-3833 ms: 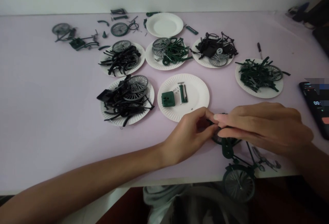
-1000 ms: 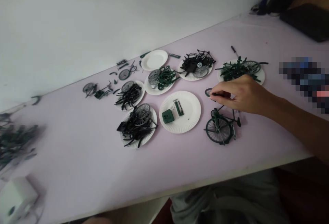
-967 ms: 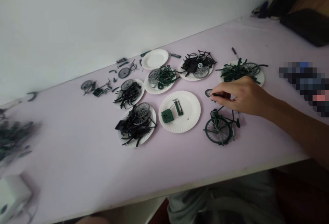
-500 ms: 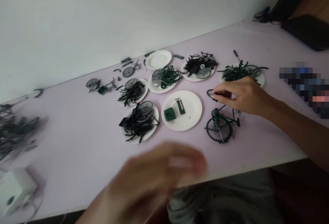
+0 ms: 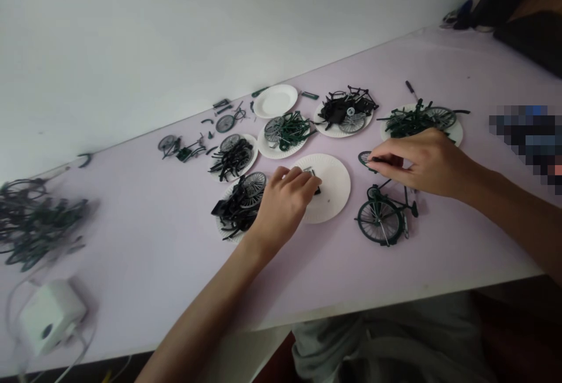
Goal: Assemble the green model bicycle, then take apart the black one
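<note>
My left hand (image 5: 285, 198) reaches over a white paper plate (image 5: 336, 195), fingers curled down with their tips hidden. A narrow dark green part (image 5: 316, 188) shows beside its fingertips. The green box-like part on that plate is hidden by the hand. My right hand (image 5: 417, 160) pinches a small spoked wheel (image 5: 364, 158) at a dark piece on its edge; the exact contact is partly covered by the fingers. Just below lies a dark green model bicycle (image 5: 381, 219), on its side, with a large spoked wheel and a saddle.
Paper plates of dark bicycle parts (image 5: 287, 131) stand around the middle, with a bare plate (image 5: 276, 102) behind. Loose parts (image 5: 226, 123) lie near the wall. A tangled heap (image 5: 39, 219) and a white plug adapter (image 5: 52, 315) are at left. A screwdriver (image 5: 410, 88) lies far right.
My left hand has moved forward from the table's front edge onto the middle plate, covering the green box-like part. My right hand keeps its pinch above the bicycle. The view has shifted slightly.
</note>
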A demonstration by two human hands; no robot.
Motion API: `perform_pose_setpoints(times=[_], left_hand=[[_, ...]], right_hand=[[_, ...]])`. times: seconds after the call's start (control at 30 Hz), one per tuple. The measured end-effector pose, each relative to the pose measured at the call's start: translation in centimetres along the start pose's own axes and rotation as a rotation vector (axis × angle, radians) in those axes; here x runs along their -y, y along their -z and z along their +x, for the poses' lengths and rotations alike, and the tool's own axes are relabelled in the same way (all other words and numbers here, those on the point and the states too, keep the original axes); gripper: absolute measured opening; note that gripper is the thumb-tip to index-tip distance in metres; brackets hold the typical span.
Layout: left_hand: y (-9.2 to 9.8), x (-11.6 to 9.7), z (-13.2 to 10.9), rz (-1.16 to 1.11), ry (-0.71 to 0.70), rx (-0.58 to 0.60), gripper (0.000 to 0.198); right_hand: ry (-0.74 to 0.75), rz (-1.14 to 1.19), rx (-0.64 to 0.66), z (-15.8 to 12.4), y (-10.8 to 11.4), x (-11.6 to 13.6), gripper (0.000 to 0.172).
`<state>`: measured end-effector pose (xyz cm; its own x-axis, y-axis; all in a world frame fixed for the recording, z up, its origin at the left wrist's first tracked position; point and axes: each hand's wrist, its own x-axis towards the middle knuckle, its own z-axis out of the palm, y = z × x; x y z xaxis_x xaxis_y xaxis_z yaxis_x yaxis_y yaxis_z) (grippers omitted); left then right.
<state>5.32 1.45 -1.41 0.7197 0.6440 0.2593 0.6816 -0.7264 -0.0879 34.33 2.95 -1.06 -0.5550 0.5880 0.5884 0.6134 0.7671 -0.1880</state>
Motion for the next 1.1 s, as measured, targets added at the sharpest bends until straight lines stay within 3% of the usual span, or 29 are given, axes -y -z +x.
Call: perform_pose_setpoints(times=[0.4, 0.53, 0.73, 0.9, 1.1], left_hand=[[-0.5, 0.2, 0.4, 0.088, -0.030, 0.028, 0.025], [0.0, 0.1, -0.2, -0.057, 0.012, -0.045, 0.018], [0.3, -2.6, -1.2, -0.355, -0.076, -0.084, 0.007], [-0.1, -5.0, -1.4, -0.538, -0.160, -0.130, 0.009], [-0.1, -6.2, -1.1, -0.582, -0.220, -0.114, 0.009]], right_hand=[[0.027, 0.017, -0.004, 0.1, -0.1, 0.0, 0.015], [-0.002, 0.008, 0.001, 0.0, 0.1, 0.1, 0.016], [0.020, -0.030, -0.003, 0.0, 0.0, 0.0, 0.015], [-0.017, -0.025, 0.029, 0.0, -0.1, 0.0, 0.018], [-0.005, -0.026, 0.046, -0.1, -0.6, 0.1, 0.020]])
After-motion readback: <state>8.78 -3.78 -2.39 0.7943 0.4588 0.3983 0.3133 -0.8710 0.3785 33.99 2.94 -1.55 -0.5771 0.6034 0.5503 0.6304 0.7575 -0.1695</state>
